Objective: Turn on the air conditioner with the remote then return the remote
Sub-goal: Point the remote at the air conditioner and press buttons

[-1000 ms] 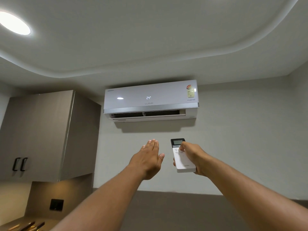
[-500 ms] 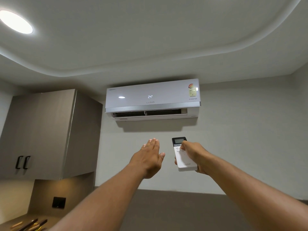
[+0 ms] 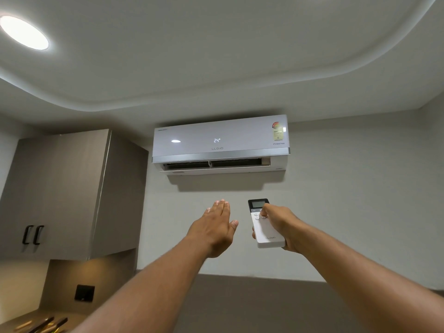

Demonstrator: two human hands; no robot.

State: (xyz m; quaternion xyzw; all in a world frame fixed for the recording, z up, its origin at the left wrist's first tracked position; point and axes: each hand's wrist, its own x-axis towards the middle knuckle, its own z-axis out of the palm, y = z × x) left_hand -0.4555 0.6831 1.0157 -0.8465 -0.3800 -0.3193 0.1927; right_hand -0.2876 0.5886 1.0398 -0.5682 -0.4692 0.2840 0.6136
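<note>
A white split air conditioner (image 3: 221, 143) hangs high on the wall. Its panel shows 24 and the bottom flap stands open. My right hand (image 3: 283, 227) holds a white remote (image 3: 266, 227) with a dark screen at the top, pointed up at the unit. The thumb rests on the buttons just below the screen. My left hand (image 3: 213, 227) is raised beside the remote, flat, fingers together, holding nothing and not touching the remote.
A brown wall cupboard (image 3: 64, 191) with two black handles hangs at the left. Below it a counter corner (image 3: 14, 325) carries several wooden-handled utensils (image 3: 43, 324). A black wall socket (image 3: 84, 293) sits under the cupboard. A round ceiling light (image 3: 24, 32) glows at top left.
Both hands and the remote have hardly moved. The view has shifted slightly. The unit's display still reads 24.
</note>
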